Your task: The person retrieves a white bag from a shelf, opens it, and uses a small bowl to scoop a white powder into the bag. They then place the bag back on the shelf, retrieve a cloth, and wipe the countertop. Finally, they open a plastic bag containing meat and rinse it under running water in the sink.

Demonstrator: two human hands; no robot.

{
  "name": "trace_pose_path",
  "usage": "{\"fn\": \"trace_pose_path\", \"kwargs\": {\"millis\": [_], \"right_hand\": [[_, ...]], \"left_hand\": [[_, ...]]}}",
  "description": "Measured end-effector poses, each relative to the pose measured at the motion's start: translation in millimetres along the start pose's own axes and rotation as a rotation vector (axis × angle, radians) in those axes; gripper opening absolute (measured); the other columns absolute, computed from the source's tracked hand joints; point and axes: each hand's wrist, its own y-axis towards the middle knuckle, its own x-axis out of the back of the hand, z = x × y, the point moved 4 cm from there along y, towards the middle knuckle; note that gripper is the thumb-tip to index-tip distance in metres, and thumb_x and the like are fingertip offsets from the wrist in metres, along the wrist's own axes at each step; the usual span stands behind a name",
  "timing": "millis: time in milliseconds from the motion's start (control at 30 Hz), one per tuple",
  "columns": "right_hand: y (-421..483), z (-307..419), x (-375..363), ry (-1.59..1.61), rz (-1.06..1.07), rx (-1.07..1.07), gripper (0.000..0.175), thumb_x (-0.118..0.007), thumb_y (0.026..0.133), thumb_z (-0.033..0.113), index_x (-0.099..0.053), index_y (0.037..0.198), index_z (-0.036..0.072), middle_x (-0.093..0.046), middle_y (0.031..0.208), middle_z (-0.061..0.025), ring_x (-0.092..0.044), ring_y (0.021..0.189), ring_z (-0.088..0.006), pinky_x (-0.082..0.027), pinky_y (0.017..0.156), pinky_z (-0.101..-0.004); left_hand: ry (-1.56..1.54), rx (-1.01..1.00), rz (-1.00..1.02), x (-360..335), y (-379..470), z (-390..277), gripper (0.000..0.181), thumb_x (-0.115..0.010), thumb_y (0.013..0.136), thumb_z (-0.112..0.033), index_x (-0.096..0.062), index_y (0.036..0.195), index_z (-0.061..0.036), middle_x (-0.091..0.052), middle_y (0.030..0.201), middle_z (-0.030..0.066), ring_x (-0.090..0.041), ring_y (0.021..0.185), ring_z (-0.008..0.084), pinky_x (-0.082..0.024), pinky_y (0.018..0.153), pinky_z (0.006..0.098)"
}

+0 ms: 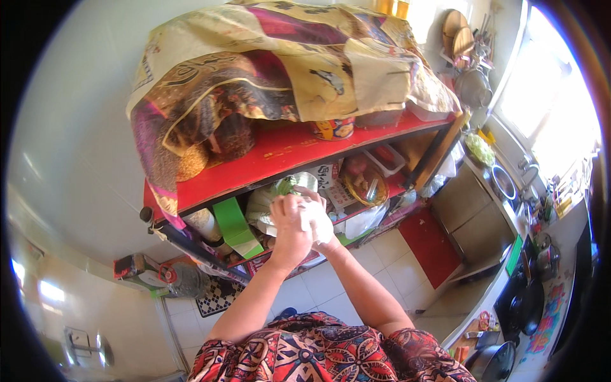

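Both my hands meet in front of the middle shelf of a red-topped rack. My left hand [290,234] and my right hand [324,241] hold a crumpled white cloth or paper [321,222] between them; its exact kind cannot be told. Just behind my fingers, a pale green leafy vegetable [285,185] lies on the shelf, partly hidden by my hands. A green box [237,229] stands to the left of them. To the right sits a wicker basket [382,193] with onion-like items and a small clear container in it.
A patterned cloth [324,62] drapes over the rack's upper part, above the red shelf [281,150]. At the right are a counter with a wok [527,305], a steel bowl [503,182] and a cabbage [479,149]. A large plastic bottle [188,281] stands on the floor at the left.
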Motion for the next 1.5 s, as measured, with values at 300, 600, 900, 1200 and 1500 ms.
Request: {"fn": "trace_pose_path", "kwargs": {"millis": [300, 600, 900, 1200, 1500], "right_hand": [[-3, -29, -53, 1.196, -0.315, -0.516, 0.031, -0.042, 0.102, 0.034, -0.048, 0.121, 0.011, -0.050, 0.118, -0.0075, -0.051, 0.107, -0.0227, -0.044, 0.099, -0.0399], [34, 11, -3, 0.071, -0.412, -0.395, 0.037, -0.070, 0.084, 0.003, -0.055, 0.118, 0.001, -0.059, 0.110, -0.0090, -0.057, 0.100, -0.0200, -0.047, 0.088, -0.0318], [25, 50, 10, -0.046, -0.162, -0.338, 0.045, -0.073, 0.076, 0.011, -0.057, 0.117, 0.001, -0.060, 0.115, -0.0155, -0.057, 0.108, -0.0304, -0.046, 0.095, -0.0374], [9, 53, 50, -0.115, 0.414, -0.066, 0.052, -0.076, 0.067, 0.010, -0.063, 0.118, 0.007, -0.061, 0.121, -0.0169, -0.052, 0.119, -0.0395, -0.041, 0.102, -0.0468], [96, -23, 40, -0.088, 0.338, -0.147, 0.022, -0.065, 0.082, 0.008, -0.065, 0.103, 0.003, -0.068, 0.095, -0.0156, -0.066, 0.079, -0.0284, -0.052, 0.076, -0.0376]], "left_hand": [[-0.295, -0.010, -0.022, 16, 18, -13, 0.064, -0.055, 0.074, 0.001, -0.038, 0.136, -0.0022, -0.043, 0.123, 0.0224, -0.040, 0.118, 0.0417, -0.033, 0.105, 0.0511], [0.085, 0.206, -0.117, -3, -34, 38, 0.088, -0.066, 0.077, -0.008, -0.018, 0.150, 0.0041, -0.030, 0.145, 0.0316, -0.029, 0.136, 0.0493, -0.021, 0.114, 0.0581], [0.180, 0.135, -0.496, -44, -10, 65, 0.061, -0.065, 0.085, -0.032, -0.044, 0.137, -0.0081, -0.050, 0.136, 0.0147, -0.043, 0.133, 0.0361, -0.016, 0.115, 0.0646], [0.037, 0.084, -0.485, -48, -13, 74, 0.035, -0.073, 0.074, -0.028, -0.067, 0.105, -0.0117, -0.065, 0.098, 0.0050, -0.051, 0.121, 0.0332, -0.019, 0.114, 0.0596], [-0.071, 0.088, -0.509, -46, -18, 76, 0.037, -0.077, 0.070, -0.023, -0.070, 0.105, -0.0144, -0.061, 0.114, 0.0054, -0.049, 0.121, 0.0309, -0.026, 0.112, 0.0534]]}}
